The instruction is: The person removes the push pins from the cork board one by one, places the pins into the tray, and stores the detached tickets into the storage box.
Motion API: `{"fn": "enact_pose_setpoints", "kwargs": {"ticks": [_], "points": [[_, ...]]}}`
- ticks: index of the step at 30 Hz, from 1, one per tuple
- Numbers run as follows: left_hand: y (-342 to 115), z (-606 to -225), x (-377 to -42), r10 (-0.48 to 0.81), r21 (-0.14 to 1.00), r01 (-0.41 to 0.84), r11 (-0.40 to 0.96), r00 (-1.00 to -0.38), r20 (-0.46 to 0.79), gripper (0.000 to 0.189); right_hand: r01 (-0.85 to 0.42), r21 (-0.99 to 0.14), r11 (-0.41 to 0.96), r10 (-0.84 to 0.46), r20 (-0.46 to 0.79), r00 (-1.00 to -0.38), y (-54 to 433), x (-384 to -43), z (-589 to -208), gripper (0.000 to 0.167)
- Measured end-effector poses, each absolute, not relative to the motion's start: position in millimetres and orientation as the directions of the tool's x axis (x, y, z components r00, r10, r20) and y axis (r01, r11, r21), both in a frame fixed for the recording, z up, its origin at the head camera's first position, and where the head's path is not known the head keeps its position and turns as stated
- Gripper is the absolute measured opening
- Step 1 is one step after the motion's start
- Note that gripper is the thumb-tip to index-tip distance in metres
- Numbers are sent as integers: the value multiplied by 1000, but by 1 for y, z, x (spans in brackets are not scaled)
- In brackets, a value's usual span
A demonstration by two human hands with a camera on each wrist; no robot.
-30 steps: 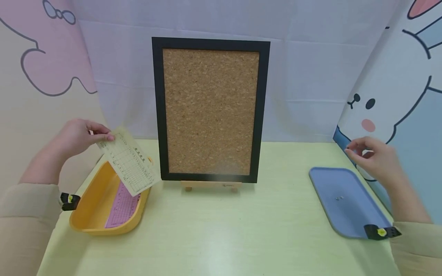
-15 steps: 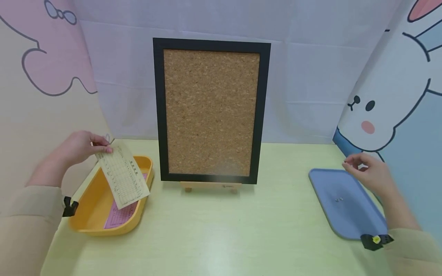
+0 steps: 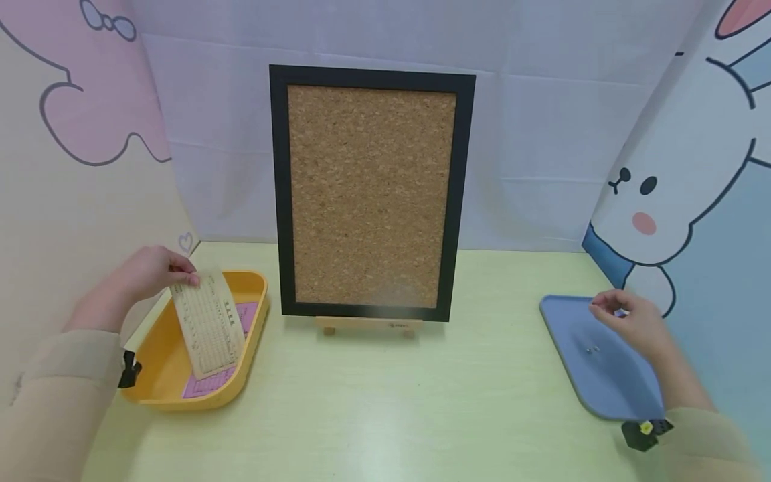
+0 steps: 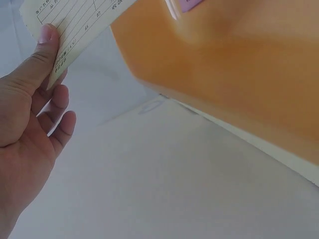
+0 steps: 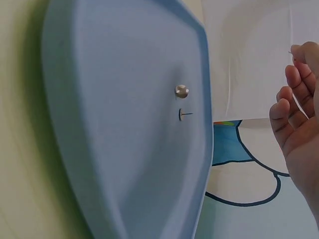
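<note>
With thumb and fingers my left hand pinches the top of a pale yellow printed paper form. The form hangs tilted over the yellow basket, where a pink printed form lies partly hidden behind it. On the other side, my right hand is above the blue tray, its thumb and index finger together. A thin pin tip, apparently of a thumbtack, sticks out from them in the right wrist view. Two more thumbtacks lie on the tray, one silver thumbtack and one thumbtack on its head.
A black-framed cork board stands upright on a small wooden easel at the back middle of the pale table. Printed cloth walls enclose the back and sides.
My left hand has lowered the pale yellow form toward the basket, and it hangs more steeply now. The right hand has come down and slightly left over the tray.
</note>
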State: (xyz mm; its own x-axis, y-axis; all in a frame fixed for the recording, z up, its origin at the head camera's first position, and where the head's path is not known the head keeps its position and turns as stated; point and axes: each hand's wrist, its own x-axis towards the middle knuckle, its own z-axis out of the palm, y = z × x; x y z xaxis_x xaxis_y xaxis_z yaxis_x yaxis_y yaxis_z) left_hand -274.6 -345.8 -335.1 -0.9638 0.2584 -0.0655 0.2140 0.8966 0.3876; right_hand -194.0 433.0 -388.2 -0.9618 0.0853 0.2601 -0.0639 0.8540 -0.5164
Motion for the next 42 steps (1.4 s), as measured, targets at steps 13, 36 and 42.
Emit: {"fn": "enact_pose_setpoints", "kwargs": {"ticks": [13,36,42], "points": [[-336,-355,-273,336,335,291,896,-938,-82,11,-105,-508,855,-21,167,-986,442,-193,-407,21],[-322,-385,-279,388,361,320,876,-912,-131,12,-131,-452,882,-139,15,-990,445,-202,-432,14],[-320,-390,-281,382,366,304,879,-910,-162,28,-151,-436,887,-154,29,-988,449,-203,-435,13]]}}
